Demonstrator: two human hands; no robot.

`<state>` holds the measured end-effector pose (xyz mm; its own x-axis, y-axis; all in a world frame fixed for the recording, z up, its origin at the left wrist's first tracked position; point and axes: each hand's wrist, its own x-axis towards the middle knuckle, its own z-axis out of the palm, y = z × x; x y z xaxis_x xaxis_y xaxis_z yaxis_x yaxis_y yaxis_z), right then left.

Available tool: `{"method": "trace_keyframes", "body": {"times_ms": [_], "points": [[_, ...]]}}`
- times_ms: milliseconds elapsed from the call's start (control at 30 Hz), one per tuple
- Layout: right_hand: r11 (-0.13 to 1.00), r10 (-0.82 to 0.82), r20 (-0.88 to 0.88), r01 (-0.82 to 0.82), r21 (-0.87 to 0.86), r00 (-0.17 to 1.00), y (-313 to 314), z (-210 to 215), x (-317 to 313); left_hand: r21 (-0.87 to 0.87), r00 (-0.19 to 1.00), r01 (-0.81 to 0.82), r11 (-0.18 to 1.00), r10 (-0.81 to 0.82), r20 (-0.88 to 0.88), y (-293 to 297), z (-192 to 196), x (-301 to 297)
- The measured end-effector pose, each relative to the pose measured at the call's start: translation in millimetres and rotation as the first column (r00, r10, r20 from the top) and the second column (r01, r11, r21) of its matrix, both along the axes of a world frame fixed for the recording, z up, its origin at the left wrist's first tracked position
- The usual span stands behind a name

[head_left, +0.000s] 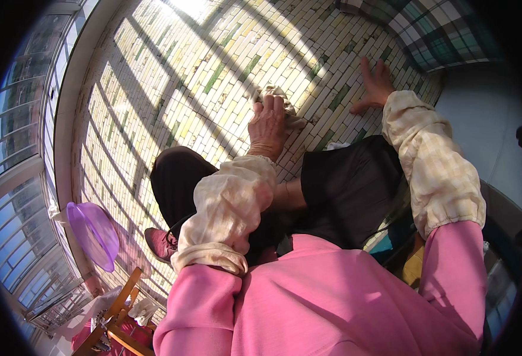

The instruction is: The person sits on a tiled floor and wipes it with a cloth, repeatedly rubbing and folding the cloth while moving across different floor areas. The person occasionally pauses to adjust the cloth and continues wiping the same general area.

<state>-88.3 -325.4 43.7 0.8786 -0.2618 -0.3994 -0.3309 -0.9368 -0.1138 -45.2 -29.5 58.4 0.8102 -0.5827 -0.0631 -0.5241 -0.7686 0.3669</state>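
Note:
A crumpled beige-grey cloth lies bunched against the patterned tile floor. My left hand is closed over it, the knuckles on top and folds of cloth showing past the fingertips and at the right side. Off to the right, my right hand has its fingers spread apart, with nothing in it. It is close to the floor below the hanging plaid fabric; whether the palm touches the tiles I cannot tell. Checked beige sleeve covers wrap both my forearms, over pink sleeves.
My bent knees in dark trousers are close below the hands. A purple translucent basin leans by the window wall at left. A wooden chair or stool frame stands at lower left. A pale flat surface is at right. Barred sunlight crosses the tiles.

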Motion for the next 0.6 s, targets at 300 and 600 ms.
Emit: {"method": "trace_keyframes", "body": {"times_ms": [300,600], "points": [[1.000,-0.018,0.021,0.019,-0.012,1.000,3.9,8.3,3.2,0.183,0.880,-0.444,0.877,0.466,-0.096,48.1,3.6,32.4],[1.000,-0.027,-0.040,0.027,-0.001,0.999,6.6,12.2,4.8,-0.127,0.944,0.330,0.935,-0.331,0.015,-82.5,-1.0,-14.8]]}}
